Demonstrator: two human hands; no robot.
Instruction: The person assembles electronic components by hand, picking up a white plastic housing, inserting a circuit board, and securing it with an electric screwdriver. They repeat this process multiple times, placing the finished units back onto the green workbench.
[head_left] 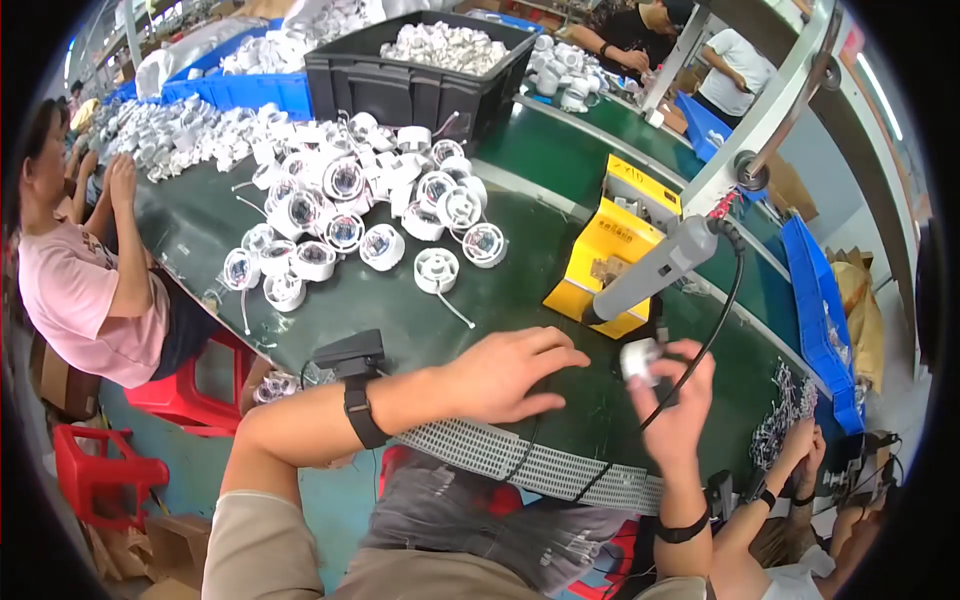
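My right hand (676, 400) is raised over the dark green table (400, 300) and grips a small white round part (640, 358) between thumb and fingers. A grey electric screwdriver (655, 268) hangs just above that part, its black cable running down past my right wrist. Palm down, my left hand (508, 373) rests on the table with fingers spread, holding nothing. It lies left of the white part. A black band with a small black box (352, 368) sits on my left wrist.
A heap of white round parts (360, 205) covers the table's far side. Behind it stand a black crate (420, 70) and blue bins (245, 88). A yellow box (610, 255) sits right of centre. A person in pink (85, 290) sits left; another person's hands (800, 450) work at lower right.
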